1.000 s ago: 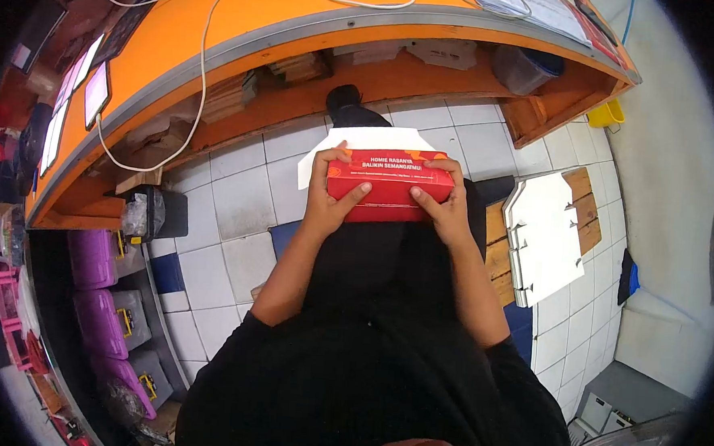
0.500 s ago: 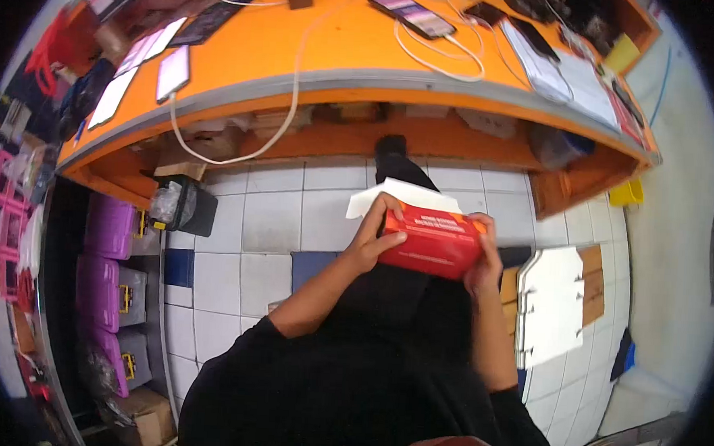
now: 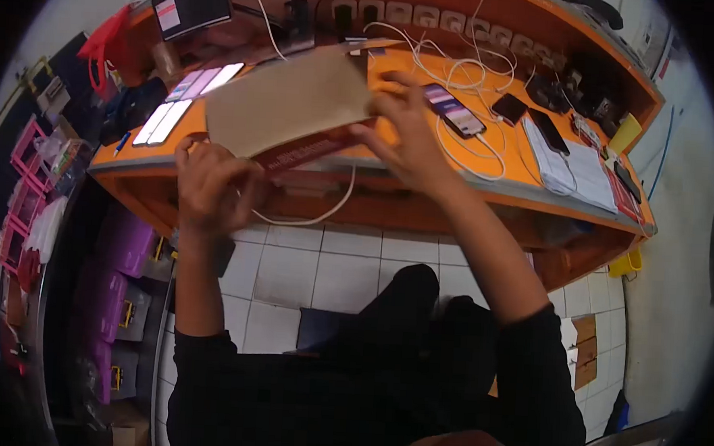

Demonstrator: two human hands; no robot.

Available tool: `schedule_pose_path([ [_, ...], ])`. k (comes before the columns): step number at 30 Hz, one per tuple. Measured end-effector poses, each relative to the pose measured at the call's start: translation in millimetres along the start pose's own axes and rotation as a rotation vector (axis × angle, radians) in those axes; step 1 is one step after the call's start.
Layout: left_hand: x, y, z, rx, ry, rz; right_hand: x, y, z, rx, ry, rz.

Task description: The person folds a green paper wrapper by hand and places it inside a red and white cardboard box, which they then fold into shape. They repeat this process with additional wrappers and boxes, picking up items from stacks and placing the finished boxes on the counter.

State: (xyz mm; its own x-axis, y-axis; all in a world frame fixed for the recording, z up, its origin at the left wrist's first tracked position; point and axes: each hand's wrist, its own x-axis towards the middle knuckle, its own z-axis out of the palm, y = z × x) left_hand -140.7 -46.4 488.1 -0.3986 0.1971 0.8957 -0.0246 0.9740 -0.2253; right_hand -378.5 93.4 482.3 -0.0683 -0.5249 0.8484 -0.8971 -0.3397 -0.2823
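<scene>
A cardboard box (image 3: 291,102) is raised over the front edge of the desk, tilted. Its plain brown face is turned up, and a dark red side with pale lettering faces me. My left hand (image 3: 214,185) is curled at the box's near left corner, slightly blurred. At the right end, the fingers and thumb of my right hand (image 3: 406,137) grip the box's edge. Just right of that hand lies a lit phone (image 3: 455,111) with a white cable plugged in.
The orange desk (image 3: 397,68) carries lit phones (image 3: 164,120) at left, looping white cables, a dark phone (image 3: 548,131) and papers (image 3: 566,169) at right. A row of white adapters (image 3: 452,20) lines the back. Purple-lidded bins (image 3: 114,303) stand at lower left.
Both hands have lifted the box from above my lap up and left to the desk. Its brown face now shows instead of the red one. My view has tilted up.
</scene>
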Motion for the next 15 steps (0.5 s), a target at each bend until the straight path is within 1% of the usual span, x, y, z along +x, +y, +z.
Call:
schedule_pose_path([
  [1,-2.4,-19.7,1.3,0.010,0.003,0.013,7.6,13.9,27.4,0.084,-0.075,0.104],
  [3,-14.6,-58.7,11.5,-0.067,-0.075,-0.139,14.2,54.6,77.5,0.184,-0.152,0.041],
  [4,-20.6,-71.6,19.8,-0.054,-0.075,-0.132,12.0,64.6,91.9,0.191,-0.146,0.029],
  [5,-26.2,-82.2,30.0,-0.148,-0.125,-0.207,8.0,72.0,101.2,0.146,-0.154,0.125],
  [6,-32.2,-91.7,40.0,-0.245,-0.174,-0.284,6.0,75.2,105.3,0.099,-0.163,0.224],
  [8,-42.0,-101.8,60.3,-0.299,-0.212,-0.374,2.7,73.9,93.9,0.048,-0.176,0.237],
  [9,-43.9,-104.4,68.4,-0.305,-0.207,-0.377,-0.1,73.7,84.5,-0.006,-0.189,0.262],
  [11,-41.5,-103.0,84.7,-0.491,-0.354,-0.518,-6.9,74.8,65.6,-0.082,-0.188,0.277],
  [12,-40.2,-101.9,93.2,-0.506,-0.359,-0.515,-11.6,74.5,55.7,-0.149,-0.180,0.293],
  [13,-38.6,-100.9,103.3,-0.482,-0.366,-0.426,-13.1,75.6,45.5,-0.188,-0.242,0.407],
  [14,-36.9,-99.6,113.5,-0.460,-0.370,-0.334,-15.5,78.8,41.4,-0.201,-0.237,0.421],
  [15,-35.9,-100.0,121.1,-0.416,-0.365,-0.289,-19.2,82.1,37.1,-0.085,-0.193,0.416],
])
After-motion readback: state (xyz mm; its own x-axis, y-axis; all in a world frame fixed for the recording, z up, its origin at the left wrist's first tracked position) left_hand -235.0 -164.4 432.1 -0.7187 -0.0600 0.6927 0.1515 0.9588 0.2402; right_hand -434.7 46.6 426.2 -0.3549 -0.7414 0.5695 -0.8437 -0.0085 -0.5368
